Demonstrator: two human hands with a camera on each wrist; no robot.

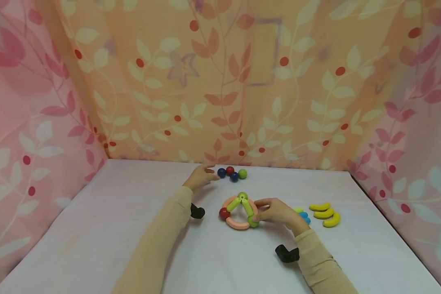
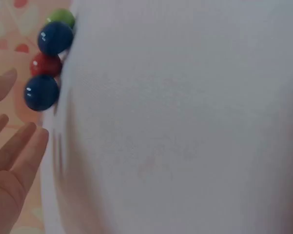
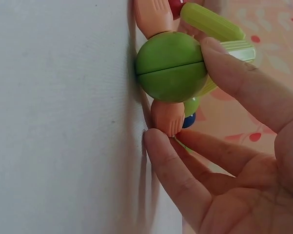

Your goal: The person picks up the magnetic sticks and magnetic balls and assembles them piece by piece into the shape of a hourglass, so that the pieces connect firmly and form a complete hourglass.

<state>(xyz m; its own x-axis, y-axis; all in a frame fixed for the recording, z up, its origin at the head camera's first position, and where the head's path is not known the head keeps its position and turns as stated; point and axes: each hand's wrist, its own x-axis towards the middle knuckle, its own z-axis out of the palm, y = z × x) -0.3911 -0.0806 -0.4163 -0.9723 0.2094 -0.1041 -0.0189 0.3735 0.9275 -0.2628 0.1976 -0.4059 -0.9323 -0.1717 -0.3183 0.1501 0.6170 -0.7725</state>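
Observation:
In the head view, my right hand [image 1: 277, 212] holds the right side of a ball-and-rod toy frame [image 1: 237, 225] on the table. Salmon curved rods form its ring, and light green straight rods rise to a green ball [image 1: 242, 197]. A red ball [image 1: 224, 213] joins the left side. The right wrist view shows my thumb against a green ball [image 3: 170, 67] and fingertips at a salmon rod [image 3: 167, 117]. My left hand [image 1: 201, 177] reaches beside several loose balls, nearest a dark blue ball [image 1: 221, 172]. Its fingers [image 2: 31, 156] are spread and hold nothing.
Yellow curved rods [image 1: 324, 214] lie on the right of the white table [image 1: 95, 228]. Blue rods [image 1: 304, 216] and a light green one lie partly behind my right hand. Patterned cloth [image 1: 220, 81] encloses the back and sides. Black wrist-worn devices [image 1: 287, 254] show at both forearms.

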